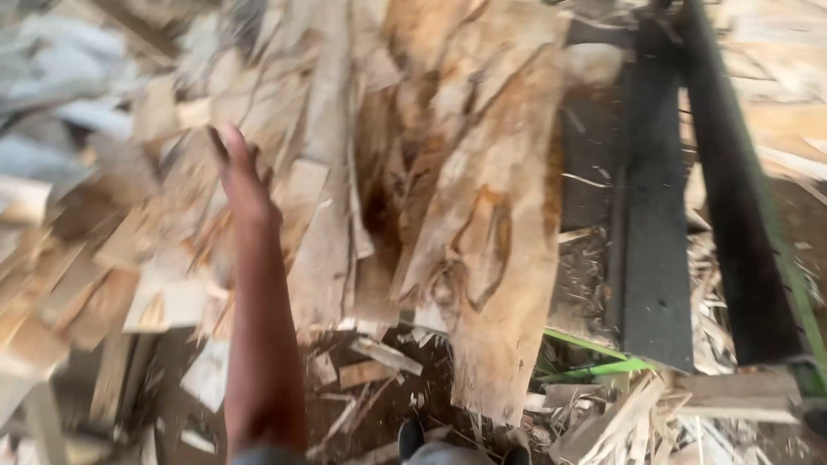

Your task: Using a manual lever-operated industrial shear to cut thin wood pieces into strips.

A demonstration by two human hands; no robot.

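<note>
My left hand (241,176) reaches forward over a heap of thin wood veneer sheets (327,198), fingers stretched and apart, holding nothing. It hovers at or just above the pale strips at the left of the heap; contact is too blurred to tell. A large brown-streaked veneer sheet (491,250) hangs down from the heap to the right of my arm. My right hand is out of view.
A dark machine frame with black bars (655,224) and a green rail (594,362) stands at the right. Broken veneer scraps and splinters (370,370) litter the dark ground below. My shoe tip (411,437) shows at the bottom edge.
</note>
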